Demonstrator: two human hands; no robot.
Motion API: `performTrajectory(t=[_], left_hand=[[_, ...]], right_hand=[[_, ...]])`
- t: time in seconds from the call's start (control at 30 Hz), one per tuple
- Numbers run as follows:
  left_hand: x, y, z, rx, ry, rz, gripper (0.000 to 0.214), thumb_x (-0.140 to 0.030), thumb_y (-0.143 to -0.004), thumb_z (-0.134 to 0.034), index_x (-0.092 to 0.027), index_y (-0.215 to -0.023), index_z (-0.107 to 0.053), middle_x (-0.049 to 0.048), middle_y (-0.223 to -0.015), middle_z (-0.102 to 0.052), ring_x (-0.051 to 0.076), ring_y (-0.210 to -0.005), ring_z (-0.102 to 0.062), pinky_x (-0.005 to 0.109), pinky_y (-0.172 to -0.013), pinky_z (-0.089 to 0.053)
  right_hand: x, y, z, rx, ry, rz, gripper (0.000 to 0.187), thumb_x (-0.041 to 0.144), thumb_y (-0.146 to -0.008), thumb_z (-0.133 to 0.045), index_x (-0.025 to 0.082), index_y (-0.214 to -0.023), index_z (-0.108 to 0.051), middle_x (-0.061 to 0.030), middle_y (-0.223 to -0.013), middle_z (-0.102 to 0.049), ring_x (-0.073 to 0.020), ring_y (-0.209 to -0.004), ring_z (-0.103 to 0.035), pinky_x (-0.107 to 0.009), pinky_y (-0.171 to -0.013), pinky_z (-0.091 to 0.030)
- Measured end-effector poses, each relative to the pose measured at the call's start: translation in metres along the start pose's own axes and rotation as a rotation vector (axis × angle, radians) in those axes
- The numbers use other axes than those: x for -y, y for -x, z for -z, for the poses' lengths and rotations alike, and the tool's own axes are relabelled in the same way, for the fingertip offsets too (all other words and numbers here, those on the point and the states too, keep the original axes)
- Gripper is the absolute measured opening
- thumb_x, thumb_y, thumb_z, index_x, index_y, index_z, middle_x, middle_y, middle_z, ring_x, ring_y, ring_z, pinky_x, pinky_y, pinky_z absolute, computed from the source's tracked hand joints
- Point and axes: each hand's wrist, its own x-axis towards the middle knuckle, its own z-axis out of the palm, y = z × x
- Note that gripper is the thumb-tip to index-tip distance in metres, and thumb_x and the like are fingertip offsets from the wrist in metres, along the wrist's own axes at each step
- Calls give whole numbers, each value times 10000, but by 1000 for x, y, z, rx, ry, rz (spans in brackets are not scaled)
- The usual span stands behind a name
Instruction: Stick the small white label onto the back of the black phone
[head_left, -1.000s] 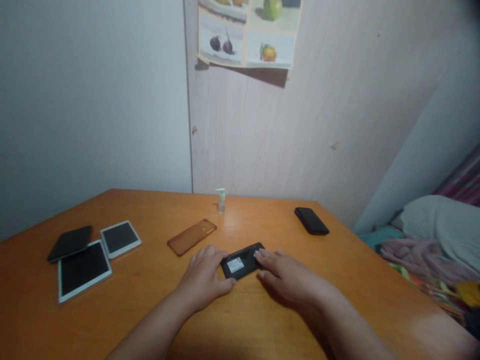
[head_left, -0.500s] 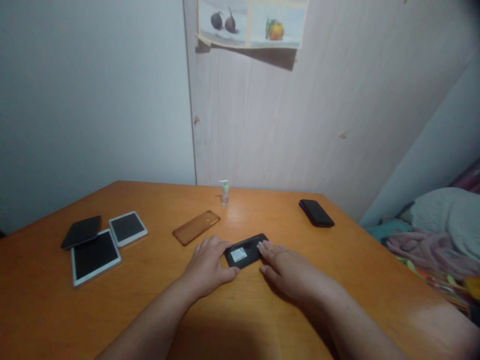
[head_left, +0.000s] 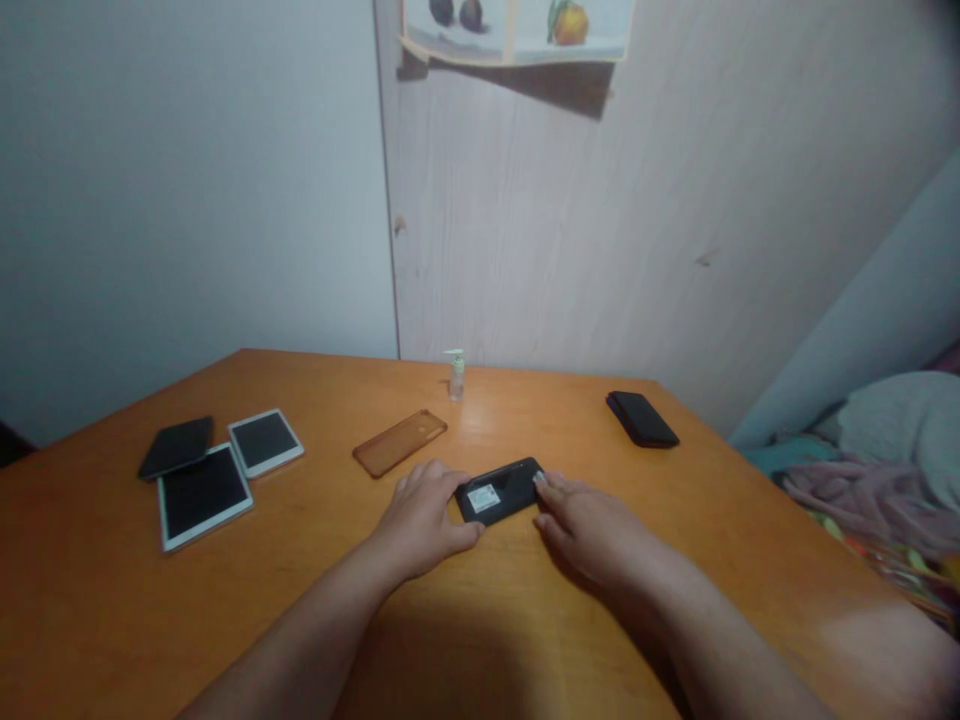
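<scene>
Black phone (head_left: 501, 491) with a white sticker lies flat on the surface (head_left: 300, 610), left hand (head_left: 424, 520) and right hand (head_left: 592, 525) grasping its ends.

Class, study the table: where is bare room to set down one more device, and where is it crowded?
Bare: the near-left wood between the large tablet and left hand; the right side between the far phone and right hand. Crowded: beside that tablet and around both hands.
</scene>
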Motion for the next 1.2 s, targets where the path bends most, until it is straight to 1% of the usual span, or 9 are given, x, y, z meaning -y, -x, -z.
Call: performTrajectory(t=[0.07, 0.23, 0.43, 0.5, 0.63, 0.83, 0.9, 1.07, 1.2], left_hand=[[0, 0, 0, -9, 2, -1, 514, -447, -719, -746, -267, -1192, -655, 53, -1077, -613, 278, -1059, -555, 359, -890, -428], [-1, 0, -1, -13, -1, 7, 497, -440, -723, -740, -274, -1184, -656, 47, -1070, -612, 269, -1050, -555, 361, -899, -427], [-1, 0, 0, -5, 0, 7, 519, -454, -709, -755, -277, -1187, -663, 50, -1067, -615, 280, -1046, -556, 370, -883, -431], [0, 0, -1, -7, 1, 13, 524, -450, -706, -757, -275, -1190, -660, 49, -1069, -612, 281, -1050, -556, 369, -887, -430], [0, 0, -2, -14, 6, 13, 520, -440, -707, -754, -274, -1191, -657, 48, -1074, -606, 276, -1054, -555, 367, -898, -427], [-1, 0, 0, -10, 16, 3, 530, -450, -707, -755, -266, -1194, -658, 50, -1059, -609, 282, -1049, -558, 372, -888, -433], [-1, 0, 1, -3, 10, 14, 541, -447, -707, -754, -260, -1203, -652, 56, -1075, -611, 284, -1056, -559, 376, -899, -432], [0, 0, -1, -11, 2, 18, 526, -447, -702, -755, -270, -1187, -657, 53, -1093, -612, 283, -1076, -556, 373, -911, -430], [1, 0, -2, -18, 4, 6, 545, -451, -696, -760, -270, -1200, -657, 48, -1065, -612, 279, -1046, -562, 369, -890, -440]], right_hand=[[3, 1, -1, 9, -3, 38, 628, 337, -929, -477, 61, -1492, -435, -194, -1554, -375, -328, -1431, -380, -462, -1187, -299], [20, 9, -5, 87, -117, 294, 608, 377, -945, -475, 178, -1517, -417, -96, -1568, -371, -271, -1444, -367, -414, -1195, -295], [-1, -2, -4, -48, 1, -3, 580, 352, -939, -458, 91, -1455, -502, -181, -1523, -434, -329, -1393, -441, -471, -1153, -351], [2, -1, -5, -36, -12, 40, 584, 360, -934, -474, 103, -1458, -501, -171, -1531, -425, -326, -1402, -428, -470, -1162, -336], [16, 6, -7, 56, -107, 266, 571, 391, -957, -453, 180, -1487, -470, -103, -1549, -411, -274, -1419, -411, -414, -1178, -323], [2, -3, -2, -61, -37, -31, 545, 344, -961, -435, 126, -1455, -508, -154, -1517, -455, -322, -1373, -469, -466, -1142, -369], [4, -4, -2, -69, -41, -17, 546, 343, -960, -442, 122, -1455, -507, -155, -1525, -443, -319, -1394, -442, -463, -1158, -344], [15, -1, -9, 22, -94, 224, 546, 394, -989, -399, 164, -1477, -483, -117, -1552, -405, -269, -1430, -393, -424, -1192, -293], [-2, -14, -12, -69, -17, 20, 569, 394, -993, -385, 122, -1487, -460, -158, -1542, -418, -302, -1416, -412, -470, -1187, -287]])
